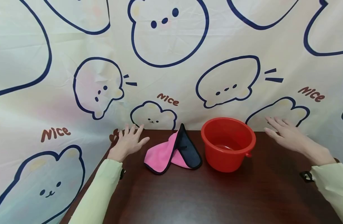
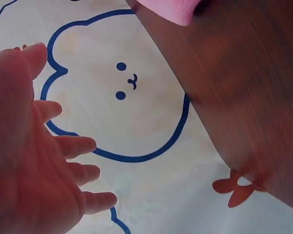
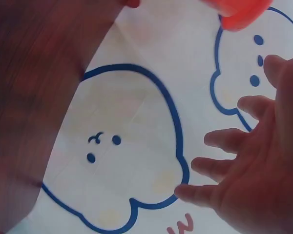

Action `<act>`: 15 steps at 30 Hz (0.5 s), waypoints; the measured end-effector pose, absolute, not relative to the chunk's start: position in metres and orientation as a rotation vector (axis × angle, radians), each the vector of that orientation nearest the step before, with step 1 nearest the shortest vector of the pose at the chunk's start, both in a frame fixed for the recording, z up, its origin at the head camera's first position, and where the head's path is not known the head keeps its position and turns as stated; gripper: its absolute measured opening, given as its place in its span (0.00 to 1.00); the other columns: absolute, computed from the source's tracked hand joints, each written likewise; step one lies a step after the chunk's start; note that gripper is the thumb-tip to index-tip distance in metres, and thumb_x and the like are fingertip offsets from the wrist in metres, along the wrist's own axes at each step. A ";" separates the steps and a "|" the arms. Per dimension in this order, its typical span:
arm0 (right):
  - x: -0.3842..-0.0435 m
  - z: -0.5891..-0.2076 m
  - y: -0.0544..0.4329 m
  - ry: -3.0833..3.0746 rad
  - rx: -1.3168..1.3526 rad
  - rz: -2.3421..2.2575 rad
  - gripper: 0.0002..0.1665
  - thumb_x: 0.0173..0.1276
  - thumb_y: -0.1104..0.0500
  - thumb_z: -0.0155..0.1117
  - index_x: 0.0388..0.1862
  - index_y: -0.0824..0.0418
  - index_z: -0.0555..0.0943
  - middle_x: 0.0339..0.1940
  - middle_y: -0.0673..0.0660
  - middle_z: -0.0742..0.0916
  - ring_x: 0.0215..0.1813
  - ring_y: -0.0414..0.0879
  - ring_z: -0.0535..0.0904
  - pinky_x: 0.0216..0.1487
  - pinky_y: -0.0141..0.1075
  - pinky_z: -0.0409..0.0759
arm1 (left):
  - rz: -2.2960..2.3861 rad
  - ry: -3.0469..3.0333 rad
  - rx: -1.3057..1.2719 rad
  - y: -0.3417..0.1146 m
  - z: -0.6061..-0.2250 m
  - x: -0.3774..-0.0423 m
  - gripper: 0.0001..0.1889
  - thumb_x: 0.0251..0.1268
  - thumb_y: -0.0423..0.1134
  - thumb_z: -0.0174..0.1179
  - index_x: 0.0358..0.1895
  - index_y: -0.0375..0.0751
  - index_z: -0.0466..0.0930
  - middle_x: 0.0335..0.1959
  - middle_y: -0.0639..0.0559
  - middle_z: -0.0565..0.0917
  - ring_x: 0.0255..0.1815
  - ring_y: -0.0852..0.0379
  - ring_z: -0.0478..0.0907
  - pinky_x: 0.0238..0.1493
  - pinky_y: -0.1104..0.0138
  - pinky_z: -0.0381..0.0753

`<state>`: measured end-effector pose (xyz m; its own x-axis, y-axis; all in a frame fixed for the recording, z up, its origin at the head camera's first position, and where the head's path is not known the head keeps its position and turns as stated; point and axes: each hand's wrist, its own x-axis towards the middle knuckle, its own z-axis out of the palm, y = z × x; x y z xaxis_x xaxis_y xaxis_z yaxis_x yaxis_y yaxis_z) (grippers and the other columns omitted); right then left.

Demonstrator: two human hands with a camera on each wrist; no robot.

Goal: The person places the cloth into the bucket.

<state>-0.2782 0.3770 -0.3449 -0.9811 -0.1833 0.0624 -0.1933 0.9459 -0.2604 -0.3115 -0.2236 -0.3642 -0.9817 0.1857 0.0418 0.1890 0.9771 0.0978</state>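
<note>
A pink cloth (image 1: 160, 154) with black edging and a dark reverse side lies crumpled on the table, one dark corner peaking upward. To its right stands a red bucket (image 1: 227, 155), upright and open at the top. My left hand (image 1: 128, 143) is held over the table's far left part, fingers spread, left of the cloth and apart from it. On the other side, my right hand (image 1: 290, 135) reaches out right of the bucket with straight fingers and holds nothing. Both palms, the left hand (image 2: 44, 156) and the right hand (image 3: 254, 151), show bare in the wrist views.
The dark brown wooden table (image 1: 188, 196) ends at the back against a pale hanging sheet (image 1: 171, 84) printed with blue-outlined cartoon bears. The same sheet runs along the left side. A small dark band (image 1: 306, 176) is at the right wrist.
</note>
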 end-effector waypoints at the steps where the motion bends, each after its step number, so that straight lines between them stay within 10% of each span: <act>1: -0.278 -0.344 0.375 -3.054 0.313 0.463 0.47 0.75 0.33 0.41 0.81 0.59 0.45 0.76 0.78 0.54 0.75 0.78 0.45 0.65 0.76 0.48 | -0.168 -3.089 -0.296 -0.222 -0.365 -0.311 0.42 0.71 0.65 0.43 0.79 0.46 0.46 0.77 0.29 0.50 0.78 0.25 0.36 0.70 0.29 0.38; 15: -0.273 -0.350 0.350 -2.943 0.347 0.903 0.41 0.78 0.37 0.40 0.81 0.55 0.48 0.74 0.75 0.64 0.67 0.75 0.67 0.55 0.69 0.72 | -0.346 -3.109 -0.363 -0.194 -0.373 -0.313 0.41 0.71 0.58 0.51 0.79 0.46 0.46 0.77 0.33 0.55 0.78 0.30 0.49 0.71 0.33 0.51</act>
